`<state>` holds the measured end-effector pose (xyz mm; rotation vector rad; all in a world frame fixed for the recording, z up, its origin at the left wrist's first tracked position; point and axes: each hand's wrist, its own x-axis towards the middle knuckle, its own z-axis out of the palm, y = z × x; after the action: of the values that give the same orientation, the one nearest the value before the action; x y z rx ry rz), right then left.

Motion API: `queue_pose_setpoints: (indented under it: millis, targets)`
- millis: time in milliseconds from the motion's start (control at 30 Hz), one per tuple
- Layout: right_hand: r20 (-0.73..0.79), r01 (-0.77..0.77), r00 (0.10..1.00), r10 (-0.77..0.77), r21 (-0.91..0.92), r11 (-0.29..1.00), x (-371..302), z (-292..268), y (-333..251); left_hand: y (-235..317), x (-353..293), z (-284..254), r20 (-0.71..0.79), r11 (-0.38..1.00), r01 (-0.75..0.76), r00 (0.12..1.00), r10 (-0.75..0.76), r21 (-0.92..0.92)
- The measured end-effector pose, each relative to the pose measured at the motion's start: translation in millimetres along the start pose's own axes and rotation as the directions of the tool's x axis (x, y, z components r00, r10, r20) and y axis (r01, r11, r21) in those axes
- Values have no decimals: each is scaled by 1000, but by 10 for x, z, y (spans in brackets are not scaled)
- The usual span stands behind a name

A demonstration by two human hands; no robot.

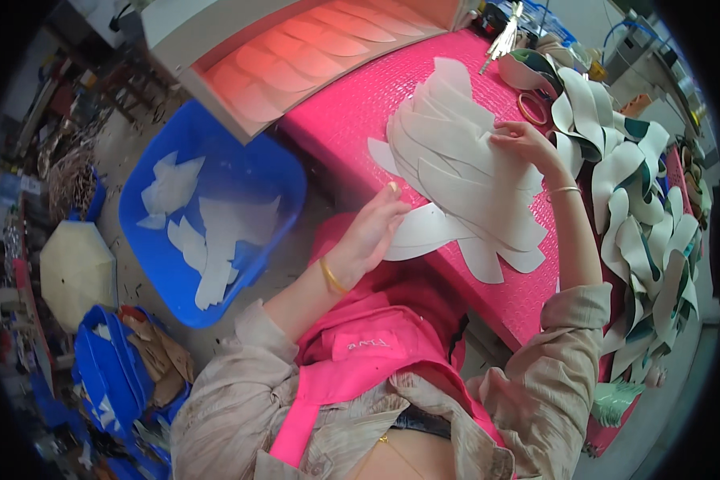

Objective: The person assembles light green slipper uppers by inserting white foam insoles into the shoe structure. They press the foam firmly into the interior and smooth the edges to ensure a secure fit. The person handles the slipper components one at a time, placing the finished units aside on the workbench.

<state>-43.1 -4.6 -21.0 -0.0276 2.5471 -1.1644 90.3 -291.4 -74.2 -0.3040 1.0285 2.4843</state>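
At the centre of the frame, on the pink desk [352,112], lies a fanned stack of white curved sheet pieces [464,160]. To handle one piece cleanly, it is advisable to pin the stack from above while sliding the lowest piece out flat, avoiding creases. The left hand [372,232] is partly open, fingers extended, touching the edge of a white piece [424,232] overhanging the desk's near edge. The right hand [524,144] rests loosely curled, fingertips pressing the stack's top. At left of the frame, a blue bin [272,168] holds white offcuts [216,240].
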Motion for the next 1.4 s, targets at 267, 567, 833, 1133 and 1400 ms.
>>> queue_pose_setpoints:
  millis: [267,567,833,1133,1400]
  targets:
    - [-147,182,980,-136,368,912,-50,142,377,218,423,-60,-84,952,64,992,-93,-299]
    - [-240,154,965,-107,189,970,-328,8,237,142,594,39,145,981,-48,987,76,-189]
    - [-329,257,804,-496,-559,788,-631,1069,-842,342,719,188,312,997,-76,946,82,-32]
    - [-430,280,887,-168,213,936,-523,592,-615,222,756,133,374,987,-112,916,147,-115]
    - [-561,383,828,11,579,720,-891,-125,63,141,565,129,288,997,-39,956,56,-65]
